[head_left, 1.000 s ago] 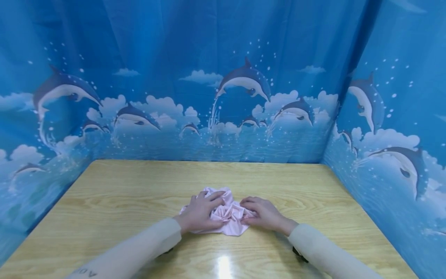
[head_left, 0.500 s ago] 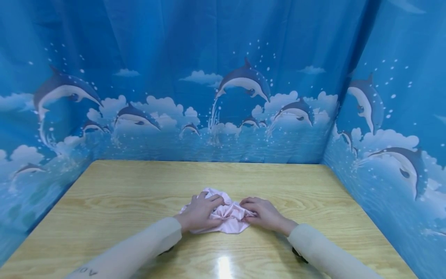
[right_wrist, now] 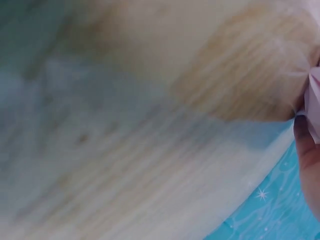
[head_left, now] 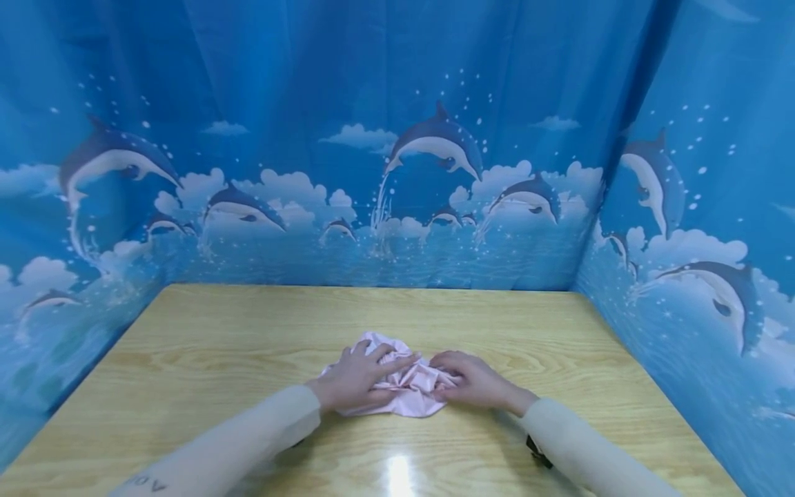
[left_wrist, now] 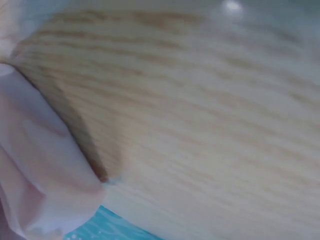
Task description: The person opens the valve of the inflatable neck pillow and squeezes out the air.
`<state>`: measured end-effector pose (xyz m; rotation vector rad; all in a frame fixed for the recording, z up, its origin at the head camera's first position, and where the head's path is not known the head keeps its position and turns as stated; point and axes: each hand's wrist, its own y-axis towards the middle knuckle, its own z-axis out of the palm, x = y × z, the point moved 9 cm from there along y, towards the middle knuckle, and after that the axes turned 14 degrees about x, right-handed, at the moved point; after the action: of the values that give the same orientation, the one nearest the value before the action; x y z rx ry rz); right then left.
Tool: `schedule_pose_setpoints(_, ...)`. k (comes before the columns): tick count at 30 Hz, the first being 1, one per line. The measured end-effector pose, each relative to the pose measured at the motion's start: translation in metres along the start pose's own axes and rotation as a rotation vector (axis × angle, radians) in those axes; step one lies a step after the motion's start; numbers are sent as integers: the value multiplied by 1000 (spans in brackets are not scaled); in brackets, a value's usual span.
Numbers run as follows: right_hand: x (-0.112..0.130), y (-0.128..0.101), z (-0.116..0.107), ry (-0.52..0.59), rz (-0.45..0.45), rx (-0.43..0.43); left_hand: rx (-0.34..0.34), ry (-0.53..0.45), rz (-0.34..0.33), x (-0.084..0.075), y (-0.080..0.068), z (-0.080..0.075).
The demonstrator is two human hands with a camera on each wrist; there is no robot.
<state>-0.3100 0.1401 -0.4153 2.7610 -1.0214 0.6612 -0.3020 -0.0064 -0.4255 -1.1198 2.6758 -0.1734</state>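
Observation:
A crumpled pale pink cloth [head_left: 406, 386] lies on the wooden table [head_left: 236, 331], near its front middle. My left hand [head_left: 363, 376] lies on the cloth's left half, fingers stretched flat across it and the index finger reaching toward the middle. My right hand [head_left: 462, 379] is at the cloth's right side, its fingers curled into the folds. Both arms wear cream sleeves. The left wrist view is blurred and shows the pink cloth [left_wrist: 35, 165] beside bare wood. In the right wrist view only a corner of the cloth [right_wrist: 314, 95] and one finger [right_wrist: 307, 160] appear at the right edge.
A blue curtain [head_left: 373, 138] printed with dolphins and clouds walls the table at the back and on both sides. Bare wood stretches to the left, right and behind the cloth. A light reflection [head_left: 397, 476] shines near the front edge.
My left fingers have uncurled and now stretch flat across the cloth toward the right. The right hand has shifted slightly inward on the cloth. The cloth is bunched a little tighter.

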Motion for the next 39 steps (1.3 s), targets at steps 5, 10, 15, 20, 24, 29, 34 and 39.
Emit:
schedule_pose_setpoints(5, -7, -4, -2, 82, -2, 7, 13, 50, 44, -5, 1, 0)
schedule_pose_setpoints(10, -12, -5, 0, 121, 11, 28, 68, 50, 26, -3, 2, 4)
schedule_pose_setpoints(15, -15, -5, 0, 133, 23, 42, 45, 75, 44, -6, 0, 1)
schedule_pose_setpoints(20, -15, -5, 0, 112, 4, 24, 83, 48, 33, -7, 0, 0)
schedule_pose_setpoints(24, -16, -5, 1, 102, 0, 18, 114, 41, 19, -8, -1, 0)
schedule_pose_setpoints(29, -17, -4, 4, 95, 4, 24, 143, 49, 15, -9, -3, -2)
schedule_pose_setpoints(34, -13, -3, 5, 46, -4, 25, 179, 76, 24, -10, -2, -2)
schedule_pose_setpoints(39, -11, -2, 3, 24, 32, 39, 173, 95, 32, -11, -1, -1)
